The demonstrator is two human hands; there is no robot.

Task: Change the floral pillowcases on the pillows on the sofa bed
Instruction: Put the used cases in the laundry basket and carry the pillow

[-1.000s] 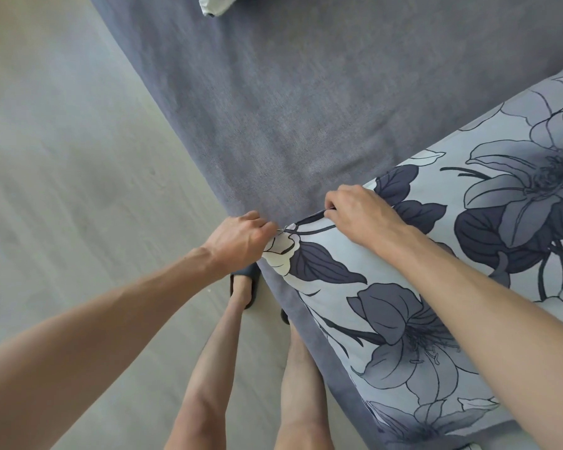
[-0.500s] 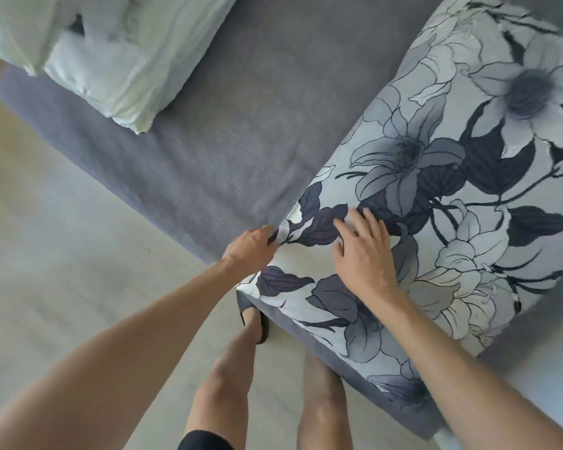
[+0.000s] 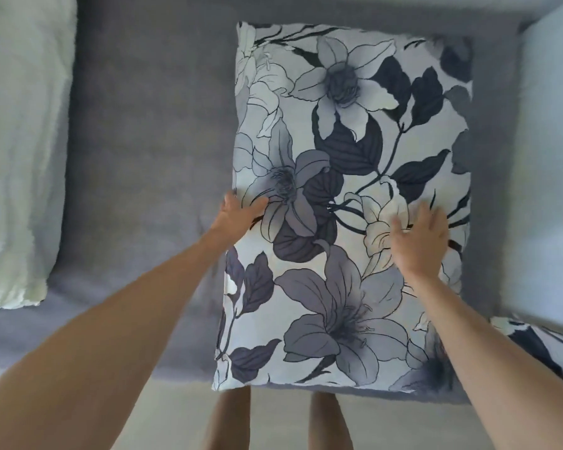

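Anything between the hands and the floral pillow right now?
Nothing visible. The left hand touches the left edge of the floral pillow, thumb on top; the right hand lies flat on its face. Both are already in contact.
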